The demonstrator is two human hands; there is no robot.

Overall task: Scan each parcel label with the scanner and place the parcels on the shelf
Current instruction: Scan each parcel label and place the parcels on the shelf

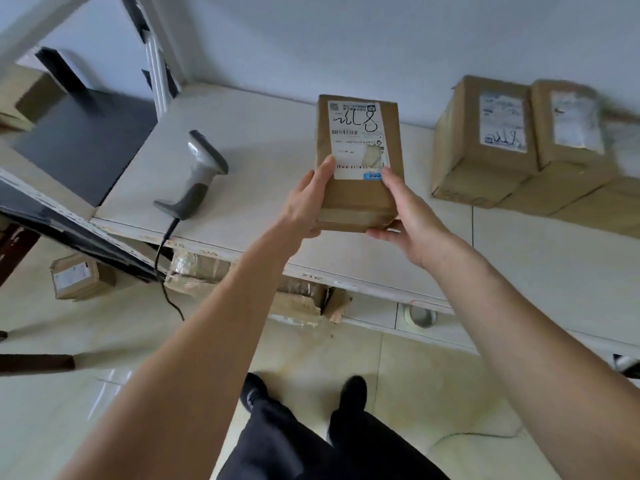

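Observation:
A brown cardboard parcel (360,199) with a white shipping label (356,140) facing me is held over the white shelf (263,161). My left hand (308,199) grips its lower left side, thumb on the label's corner. My right hand (405,216) grips the lower right side, thumb on the front and fingers under the bottom edge. A grey handheld scanner (201,174) lies on the shelf to the left of the parcel, its black cable hanging over the front edge. Two labelled parcels (485,140) (571,133) stand against the wall at the right.
A dark board (79,140) and a white upright post (157,71) stand at the shelf's left end. Crumpled boxes (301,299) and a tape roll (419,316) sit on the level below. A small parcel (79,278) lies on the tiled floor at left.

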